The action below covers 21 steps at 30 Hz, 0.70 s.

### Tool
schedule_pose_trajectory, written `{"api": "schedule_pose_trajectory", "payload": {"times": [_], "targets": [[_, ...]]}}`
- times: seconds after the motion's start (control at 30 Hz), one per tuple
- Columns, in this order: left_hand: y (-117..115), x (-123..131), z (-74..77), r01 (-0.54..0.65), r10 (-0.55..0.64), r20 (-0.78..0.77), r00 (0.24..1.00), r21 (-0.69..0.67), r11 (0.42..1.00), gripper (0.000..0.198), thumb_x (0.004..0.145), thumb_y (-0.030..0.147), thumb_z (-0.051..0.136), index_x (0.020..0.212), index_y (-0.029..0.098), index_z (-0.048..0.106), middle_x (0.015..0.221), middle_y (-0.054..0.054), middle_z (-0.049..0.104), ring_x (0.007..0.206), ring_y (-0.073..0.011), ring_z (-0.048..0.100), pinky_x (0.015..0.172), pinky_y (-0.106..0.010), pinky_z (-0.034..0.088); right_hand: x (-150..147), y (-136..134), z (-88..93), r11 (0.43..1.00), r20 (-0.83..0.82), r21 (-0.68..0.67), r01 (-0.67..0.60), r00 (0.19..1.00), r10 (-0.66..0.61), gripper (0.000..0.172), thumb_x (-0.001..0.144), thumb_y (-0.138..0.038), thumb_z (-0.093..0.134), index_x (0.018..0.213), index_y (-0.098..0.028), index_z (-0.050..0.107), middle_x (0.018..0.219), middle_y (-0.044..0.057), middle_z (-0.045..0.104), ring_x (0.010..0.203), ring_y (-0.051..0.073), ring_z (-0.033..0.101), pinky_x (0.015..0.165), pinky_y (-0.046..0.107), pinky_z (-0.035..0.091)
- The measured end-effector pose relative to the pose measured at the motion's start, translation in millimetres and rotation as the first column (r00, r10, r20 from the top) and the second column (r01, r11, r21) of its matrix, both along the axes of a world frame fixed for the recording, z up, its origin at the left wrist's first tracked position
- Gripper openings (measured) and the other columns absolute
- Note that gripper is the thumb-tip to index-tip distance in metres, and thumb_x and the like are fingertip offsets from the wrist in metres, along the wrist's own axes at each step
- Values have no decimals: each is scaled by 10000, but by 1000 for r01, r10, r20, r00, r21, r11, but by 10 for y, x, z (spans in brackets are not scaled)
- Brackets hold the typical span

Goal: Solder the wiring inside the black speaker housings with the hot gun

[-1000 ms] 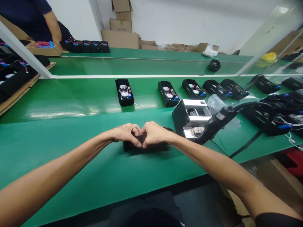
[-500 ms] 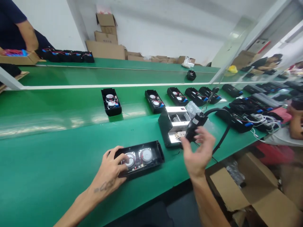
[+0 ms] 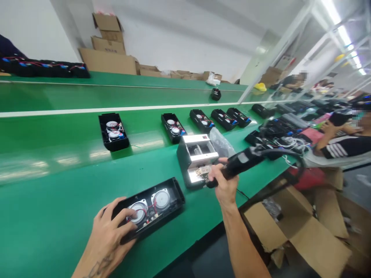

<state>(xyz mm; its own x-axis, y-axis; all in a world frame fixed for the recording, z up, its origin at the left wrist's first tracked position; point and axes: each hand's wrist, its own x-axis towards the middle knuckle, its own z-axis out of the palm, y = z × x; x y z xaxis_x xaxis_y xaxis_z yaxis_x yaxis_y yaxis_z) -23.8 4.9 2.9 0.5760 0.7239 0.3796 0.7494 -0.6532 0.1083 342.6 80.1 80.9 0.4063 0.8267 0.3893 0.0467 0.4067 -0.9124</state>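
Note:
My left hand (image 3: 111,227) grips the left end of an open black speaker housing (image 3: 171,194) lying on the green bench, some fingers reaching inside. Two round speakers with red and black wires sit in that housing. My right hand (image 3: 225,187) is closed round a black electric screwdriver (image 3: 245,161), which is tilted with its front end low and to the left. That front end is at the open front of a screw feeder (image 3: 183,164), a black and silver box. Whether the bit touches a screw is too small to tell.
Several open speaker housings (image 3: 113,133) stand in a row behind the bench mat. A clear plastic bag (image 3: 220,142) lies behind the feeder. Open cardboard boxes (image 3: 315,247) are below the bench's right edge. A person (image 3: 342,144) sits at the right near cables and black cases.
My right hand was open beside the hanging screwdriver; now it holds it, tilted down toward the feeder. My left hand stays on the housing. The view has turned to the right.

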Motion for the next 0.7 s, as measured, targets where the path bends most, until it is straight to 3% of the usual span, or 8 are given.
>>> {"api": "schedule_pose_trajectory", "payload": {"times": [0.17, 0.33, 0.43, 0.57, 0.7], "targets": [[100, 18, -98, -25, 26, -15, 1000, 38, 999, 53, 792, 355, 796, 834, 340, 770, 1067, -14, 774, 1311, -415, 538, 930, -534, 461, 111, 160, 312, 970, 76, 239, 44, 995, -64, 520, 887, -343, 816, 1288, -278, 491, 696, -93, 674, 522, 139, 604, 618, 331, 545], [94, 124, -13, -8, 8, 11, 1000, 29, 1000, 91, 801, 388, 822, 863, 349, 768, 1066, -2, 772, 1295, -414, 555, 916, -546, 477, 45, 184, 299, 979, 106, 142, -146, 986, 131, 474, 856, -320, 850, 1184, -275, 511, 618, -123, 611, 459, 107, 535, 517, 276, 474], [16, 253, 115, -92, 96, 66, 993, -62, 994, 134, 753, 290, 868, 823, 306, 755, 1070, -17, 764, 1330, -428, 526, 980, -616, 453, -140, 12, 336, 963, 72, 77, -258, 965, 253, 497, 857, -266, 858, 1240, -274, 541, 634, -113, 615, 464, 104, 543, 498, 264, 471], [-51, 416, 256, -145, 178, 167, 970, -192, 971, 206, 702, 182, 901, 804, 273, 748, 1053, -5, 758, 1369, -414, 497, 1060, -644, 410, -650, -327, 426, 862, -79, 196, -468, 868, 490, 576, 956, -245, 764, 1441, -326, 464, 668, -98, 601, 471, 110, 545, 475, 258, 477], [-56, 460, 307, -148, 200, 205, 958, -245, 958, 184, 729, 173, 889, 814, 269, 757, 1045, 8, 756, 1375, -411, 481, 1079, -658, 385, -1224, -548, 402, 730, -128, 267, -629, 728, 674, 569, 980, -306, 745, 1451, -386, 436, 695, -98, 565, 467, 98, 503, 456, 243, 448]]}}
